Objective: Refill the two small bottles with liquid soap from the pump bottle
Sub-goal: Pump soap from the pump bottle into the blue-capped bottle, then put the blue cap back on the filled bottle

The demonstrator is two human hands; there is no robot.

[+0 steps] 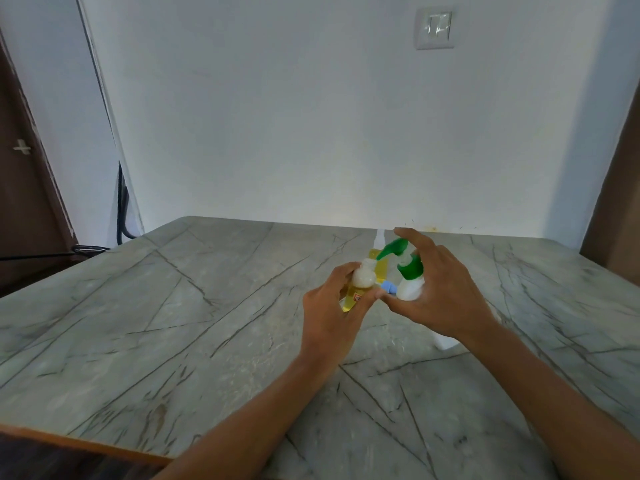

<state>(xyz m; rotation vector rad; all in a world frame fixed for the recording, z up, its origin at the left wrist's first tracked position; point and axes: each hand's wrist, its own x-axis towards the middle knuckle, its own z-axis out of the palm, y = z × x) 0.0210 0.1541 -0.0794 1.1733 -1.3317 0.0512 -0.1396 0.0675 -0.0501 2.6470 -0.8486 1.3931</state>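
Note:
My left hand (334,308) grips a small clear bottle (360,287) holding yellowish liquid, tilted, with its open mouth under the green nozzle. My right hand (438,294) grips the white pump bottle (410,289); its forefinger lies over the green pump head (394,249), its thumb against the white body. Behind them stands a second small bottle (379,263) with yellow liquid and a pale top, partly hidden. A small blue cap (493,288) lies on the table between the bottles.
The grey marbled table (173,323) runs to a white wall at the back. A wall switch (434,29) sits high on the wall. A dark door (20,188) and black cables (123,216) are at the left. The table's orange front edge is at bottom left.

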